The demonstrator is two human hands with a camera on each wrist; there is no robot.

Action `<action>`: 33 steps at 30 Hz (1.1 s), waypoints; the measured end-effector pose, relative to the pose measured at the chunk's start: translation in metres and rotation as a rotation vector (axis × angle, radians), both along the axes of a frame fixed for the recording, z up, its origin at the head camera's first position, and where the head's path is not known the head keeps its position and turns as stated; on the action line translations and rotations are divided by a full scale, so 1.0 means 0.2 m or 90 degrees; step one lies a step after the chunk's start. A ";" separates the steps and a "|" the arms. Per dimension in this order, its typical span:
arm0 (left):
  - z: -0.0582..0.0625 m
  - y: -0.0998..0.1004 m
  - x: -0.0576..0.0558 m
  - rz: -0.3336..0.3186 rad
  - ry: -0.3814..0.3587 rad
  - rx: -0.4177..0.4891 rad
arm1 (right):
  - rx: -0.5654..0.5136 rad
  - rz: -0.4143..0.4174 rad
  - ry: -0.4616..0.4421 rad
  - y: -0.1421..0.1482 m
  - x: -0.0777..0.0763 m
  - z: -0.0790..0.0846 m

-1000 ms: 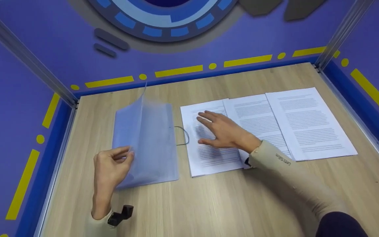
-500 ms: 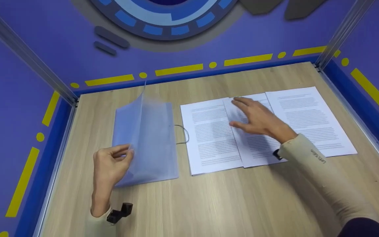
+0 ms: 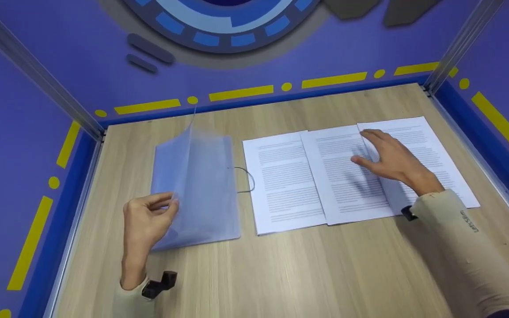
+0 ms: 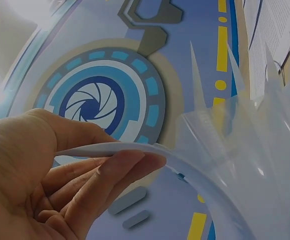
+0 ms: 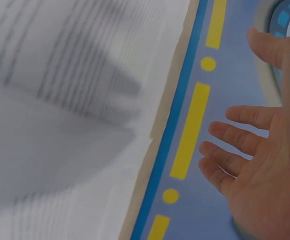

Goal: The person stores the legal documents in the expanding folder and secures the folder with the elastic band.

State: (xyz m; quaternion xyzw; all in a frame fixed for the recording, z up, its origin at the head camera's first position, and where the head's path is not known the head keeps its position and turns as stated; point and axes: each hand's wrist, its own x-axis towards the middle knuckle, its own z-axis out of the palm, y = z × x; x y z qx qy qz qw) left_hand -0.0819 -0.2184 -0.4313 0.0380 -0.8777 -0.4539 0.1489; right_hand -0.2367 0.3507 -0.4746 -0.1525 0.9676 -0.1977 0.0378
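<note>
My left hand (image 3: 147,223) pinches the raised cover of a translucent bluish document folder (image 3: 210,190) between thumb and fingers. In the left wrist view, the thin plastic cover (image 4: 205,185) bends away from the pinch, and several clear sleeves (image 4: 245,135) fan out beyond it. A thin dark elastic loop (image 3: 252,179) sticks out from the folder's right side. My right hand (image 3: 393,157) hovers with spread fingers over the seam between the middle printed sheet (image 3: 340,172) and the right printed sheet (image 3: 435,176). It holds nothing and casts a shadow on the paper.
A left printed sheet (image 3: 283,185) lies between the folder and the middle sheet, which slightly overlaps it. The wooden table (image 3: 281,274) is bounded by blue-purple panels (image 3: 254,79) with yellow marks at the back and both sides.
My right hand has swept rightward from above the left sheet, over the middle one, to the edge of the right sheet. The left hand keeps its pinch on the folder cover.
</note>
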 end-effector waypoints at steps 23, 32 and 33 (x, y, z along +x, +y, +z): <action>-0.01 0.00 -0.01 -0.008 0.008 -0.007 | -0.003 -0.116 -0.068 0.48 -0.02 -0.09; -0.01 0.00 0.00 -0.011 0.009 -0.007 | 0.000 -0.168 -0.095 0.62 -0.02 -0.10; -0.01 0.00 0.00 -0.011 0.008 -0.007 | 0.002 -0.174 -0.097 0.64 -0.02 -0.10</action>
